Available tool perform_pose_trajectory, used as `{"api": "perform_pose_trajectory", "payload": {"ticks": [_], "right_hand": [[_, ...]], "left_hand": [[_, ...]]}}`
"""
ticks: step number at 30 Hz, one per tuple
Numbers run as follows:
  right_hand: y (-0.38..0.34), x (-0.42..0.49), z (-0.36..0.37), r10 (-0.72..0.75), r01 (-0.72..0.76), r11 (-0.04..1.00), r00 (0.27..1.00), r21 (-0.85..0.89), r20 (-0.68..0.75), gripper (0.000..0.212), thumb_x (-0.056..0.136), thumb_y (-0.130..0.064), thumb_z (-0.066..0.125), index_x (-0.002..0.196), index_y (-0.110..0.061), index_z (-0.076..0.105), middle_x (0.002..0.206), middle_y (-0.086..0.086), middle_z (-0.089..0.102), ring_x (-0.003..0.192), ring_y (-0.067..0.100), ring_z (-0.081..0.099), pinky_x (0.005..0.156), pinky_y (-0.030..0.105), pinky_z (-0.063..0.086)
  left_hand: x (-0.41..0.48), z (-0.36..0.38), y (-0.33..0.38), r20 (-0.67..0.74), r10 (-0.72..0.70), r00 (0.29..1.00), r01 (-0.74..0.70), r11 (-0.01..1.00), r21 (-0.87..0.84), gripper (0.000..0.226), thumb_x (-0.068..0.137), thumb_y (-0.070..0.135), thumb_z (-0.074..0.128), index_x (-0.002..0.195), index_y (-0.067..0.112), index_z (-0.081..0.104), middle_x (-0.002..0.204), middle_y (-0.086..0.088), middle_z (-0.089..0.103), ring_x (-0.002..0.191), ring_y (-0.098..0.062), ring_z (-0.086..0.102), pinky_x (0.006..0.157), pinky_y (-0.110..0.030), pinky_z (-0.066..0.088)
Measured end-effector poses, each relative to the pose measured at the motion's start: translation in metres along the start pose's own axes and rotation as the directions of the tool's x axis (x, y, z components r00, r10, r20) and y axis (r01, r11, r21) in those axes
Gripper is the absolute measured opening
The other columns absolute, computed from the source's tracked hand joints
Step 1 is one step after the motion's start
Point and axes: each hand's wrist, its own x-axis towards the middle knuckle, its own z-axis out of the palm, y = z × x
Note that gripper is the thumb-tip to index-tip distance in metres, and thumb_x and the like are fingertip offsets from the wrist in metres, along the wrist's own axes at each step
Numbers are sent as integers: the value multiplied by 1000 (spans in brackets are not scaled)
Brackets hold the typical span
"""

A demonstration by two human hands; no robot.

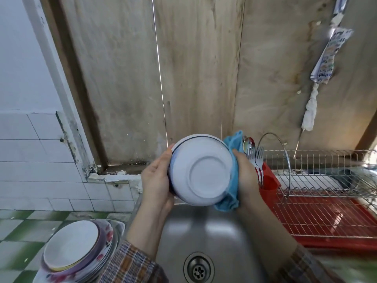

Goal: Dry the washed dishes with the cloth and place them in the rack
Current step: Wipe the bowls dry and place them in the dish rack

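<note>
Head view: left hand [156, 178] grips the bowl [201, 170] base-up over the sink [206, 231], steadying it while right hand [245, 176] clutches the cloth [232, 180] against its side.

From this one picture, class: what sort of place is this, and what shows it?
Probably a home kitchen's washing-up corner: a steel sink with a drain, a wire dish rack beside it, and stacked plates.

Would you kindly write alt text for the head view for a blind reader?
The left hand holds a white bowl, base toward the camera, over a steel sink while the right hand presses a blue cloth against its side. A wire rack stands right, stacked plates lower left.
</note>
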Motion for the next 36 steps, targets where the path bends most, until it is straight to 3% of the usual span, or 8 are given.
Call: {"api": "perform_pose_trajectory", "payload": {"ticks": [5, 10, 13, 16, 20, 27, 33, 36], "right_hand": [[-9, -12, 8, -151, 223, 923, 960, -314, 236, 33, 90, -39, 55, 115, -19, 65, 111, -2, 68, 102, 18, 62, 91, 34, 48], [7, -49, 11, -573, 693, 179, 651, -699, 498, 55, 91, -49, 36, 143, -33, 43, 152, -13, 37, 143, 8, 26, 115, 31, 17], [10, -41, -1, -460, 602, 575, 798, -554, 389, 47, 85, -51, 46, 131, -42, 52, 141, -15, 50, 133, 8, 42, 116, 34, 27], [3, -12, -10, 66, -52, 989, 992, -139, 104, 38, 75, -55, 60, 98, -27, 70, 104, 1, 70, 105, 27, 64, 99, 54, 47], [9, -24, -4, -152, 173, 951, 984, -257, 96, 41, 82, -51, 53, 114, -29, 65, 111, -6, 70, 108, 20, 64, 99, 51, 48], [62, -58, -26, -606, 761, 14, 522, -648, 600, 55, 99, -40, 34, 151, -26, 27, 162, -4, 16, 150, 22, 8, 121, 42, 6], [75, -44, -39, -601, 705, 355, 675, -614, 427, 54, 102, -47, 25, 153, -37, 11, 160, -23, 9, 151, 15, 4, 118, 50, 19], [76, -50, -30, -639, 763, 248, 592, -597, 492, 50, 104, -39, 27, 151, -24, 22, 158, -27, 13, 150, 13, 10, 117, 49, 23]], "left_hand": [[-20, 2, 6, 178, 386, 905, -425, 832, 357, 21, 89, 7, 66, 88, 26, 75, 82, 16, 74, 76, 2, 66, 78, -21, 55], [-33, 1, -8, 173, 447, 878, -477, 779, 407, 29, 87, 0, 65, 87, 29, 71, 74, 27, 69, 76, 11, 65, 71, -7, 48], [-34, -3, -6, 128, 460, 878, -475, 809, 347, 27, 89, 3, 64, 84, 29, 73, 79, 18, 73, 75, 6, 66, 73, -12, 51], [-35, 0, -2, 86, 485, 870, -486, 817, 309, 25, 91, 8, 62, 85, 29, 73, 81, 17, 74, 77, 3, 67, 75, -17, 53], [-39, 7, -7, 144, 497, 856, -513, 781, 357, 26, 90, 6, 62, 88, 30, 72, 74, 26, 70, 75, 10, 65, 70, -8, 49], [-15, -7, -32, -87, 193, 977, -169, 958, 231, 15, 93, 10, 61, 94, 13, 75, 87, -4, 76, 79, -12, 70, 78, -28, 56], [-8, -12, -48, -301, 60, 952, -20, 991, 134, 14, 96, 13, 59, 93, 14, 72, 83, 1, 72, 70, -8, 65, 64, -21, 54], [-5, -13, -44, -366, -8, 931, 25, 999, 43, 11, 94, 14, 62, 90, 10, 73, 79, -2, 71, 66, -14, 65, 61, -25, 54]]}}
